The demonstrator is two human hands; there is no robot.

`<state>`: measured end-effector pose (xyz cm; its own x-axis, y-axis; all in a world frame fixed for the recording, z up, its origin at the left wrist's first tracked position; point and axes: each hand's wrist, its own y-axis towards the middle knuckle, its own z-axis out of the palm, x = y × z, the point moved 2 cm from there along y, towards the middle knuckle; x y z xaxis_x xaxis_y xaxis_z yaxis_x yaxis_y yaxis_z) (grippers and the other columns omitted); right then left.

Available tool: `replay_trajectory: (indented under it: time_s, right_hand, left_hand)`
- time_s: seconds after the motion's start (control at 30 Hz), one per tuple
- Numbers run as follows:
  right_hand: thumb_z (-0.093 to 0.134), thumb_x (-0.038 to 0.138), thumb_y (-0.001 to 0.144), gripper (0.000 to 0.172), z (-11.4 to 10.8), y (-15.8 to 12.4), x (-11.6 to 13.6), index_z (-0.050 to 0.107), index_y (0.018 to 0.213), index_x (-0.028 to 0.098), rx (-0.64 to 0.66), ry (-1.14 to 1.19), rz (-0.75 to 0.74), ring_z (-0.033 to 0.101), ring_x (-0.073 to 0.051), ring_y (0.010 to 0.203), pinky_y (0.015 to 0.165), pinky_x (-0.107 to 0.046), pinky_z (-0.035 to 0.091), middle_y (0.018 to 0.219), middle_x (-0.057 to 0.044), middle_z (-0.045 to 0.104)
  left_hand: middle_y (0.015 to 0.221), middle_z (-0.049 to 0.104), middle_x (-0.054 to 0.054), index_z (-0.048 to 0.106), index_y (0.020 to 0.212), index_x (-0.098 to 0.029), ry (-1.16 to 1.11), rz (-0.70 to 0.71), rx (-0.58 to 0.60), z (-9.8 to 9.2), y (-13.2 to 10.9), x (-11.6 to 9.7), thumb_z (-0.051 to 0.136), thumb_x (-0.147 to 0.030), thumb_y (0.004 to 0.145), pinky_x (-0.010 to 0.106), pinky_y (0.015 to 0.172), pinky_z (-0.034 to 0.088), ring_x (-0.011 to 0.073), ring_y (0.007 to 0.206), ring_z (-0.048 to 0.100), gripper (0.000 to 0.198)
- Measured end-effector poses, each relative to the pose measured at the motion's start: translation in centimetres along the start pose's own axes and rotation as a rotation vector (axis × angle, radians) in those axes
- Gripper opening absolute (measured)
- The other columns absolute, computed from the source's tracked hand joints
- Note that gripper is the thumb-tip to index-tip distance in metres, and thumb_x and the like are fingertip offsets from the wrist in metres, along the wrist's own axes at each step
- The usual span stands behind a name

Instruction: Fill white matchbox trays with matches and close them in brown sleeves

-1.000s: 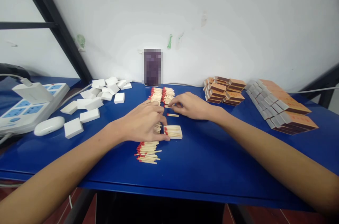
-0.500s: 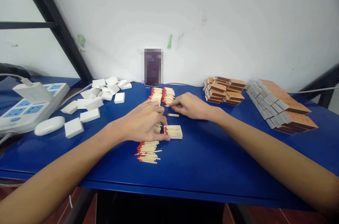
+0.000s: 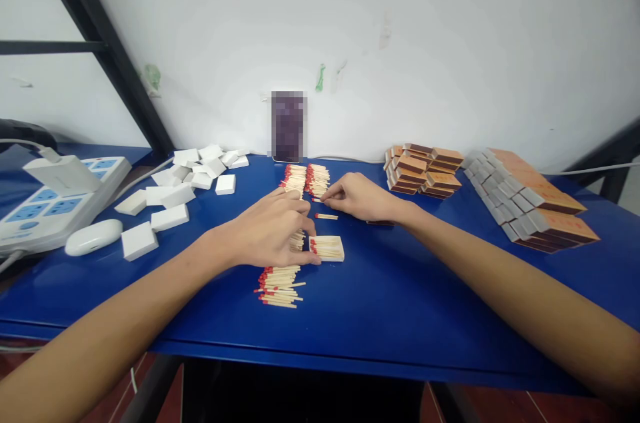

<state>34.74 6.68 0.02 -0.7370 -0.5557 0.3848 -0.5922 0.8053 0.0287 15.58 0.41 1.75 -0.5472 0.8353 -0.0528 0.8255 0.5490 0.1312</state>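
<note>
A small white matchbox tray (image 3: 340, 251) holds a layer of red-tipped matches. My left hand (image 3: 273, 230) grips the tray's left end between thumb and forefinger, with its other fingers curled. It partly covers a column of loose matches (image 3: 280, 276). Farther back, my right hand (image 3: 357, 198) pinches a match (image 3: 317, 200) at the near edge of the right-hand match pile (image 3: 318, 178). Another pile (image 3: 295, 176) lies left of that one. A single match (image 3: 327, 216) rests on the blue table between the tray and my right hand.
White empty-looking trays (image 3: 175, 195) are scattered at the left, near an earbud case (image 3: 94, 238) and a power strip (image 3: 60, 210). Orange matchbox sleeves stand in stacks (image 3: 423, 170) at the back right. More boxes (image 3: 530, 203) stand far right. A blurred phone-like panel (image 3: 289, 126) leans on the wall.
My right hand has shifted very slightly, and a match tip now shows at its fingertips. A dark flat edge shows under my right wrist. My left hand and the tray stay put.
</note>
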Motion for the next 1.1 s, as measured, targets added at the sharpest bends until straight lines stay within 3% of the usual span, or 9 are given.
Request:
replay_trajectory:
  time_s: [0.37, 0.93, 1.1]
  right_hand:
    - [0.057, 0.021, 0.072, 0.017, -0.5, -0.2, 0.4, 0.073, 0.074, 0.016, 0.022, 0.100, 0.006, 0.047, -0.010, 0.053, 0.055, -0.024, 0.035, 0.059, 0.002, 0.060]
    - [0.054, 0.024, 0.078, 0.018, -1.1, -0.8, 1.1, 0.071, 0.077, 0.018, 0.093, 0.026, -0.042, 0.044, -0.009, 0.053, 0.054, -0.025, 0.030, 0.056, 0.004, 0.053]
    - [0.054, 0.020, 0.079, 0.017, -1.1, -0.4, 0.4, 0.071, 0.082, 0.018, -0.103, -0.104, -0.018, 0.045, -0.009, 0.054, 0.058, -0.024, 0.031, 0.061, 0.002, 0.056]
  left_hand:
    - [0.080, 0.059, 0.002, 0.075, 0.092, -0.022, 0.004, -0.002, 0.007, 0.1, 0.1, 0.0, 0.062, -0.060, 0.081, 0.032, 0.077, 0.031, 0.0162, 0.075, 0.048, 0.042]
    - [0.081, 0.059, 0.002, 0.075, 0.093, -0.022, 0.002, -0.006, 0.015, 0.0, 0.0, 0.0, 0.063, -0.059, 0.081, 0.032, 0.078, 0.030, 0.0162, 0.076, 0.048, 0.042]
    - [0.081, 0.060, 0.002, 0.075, 0.092, -0.022, 0.001, -0.001, 0.005, 0.0, 0.0, -0.1, 0.062, -0.060, 0.081, 0.032, 0.078, 0.031, 0.0159, 0.075, 0.049, 0.041]
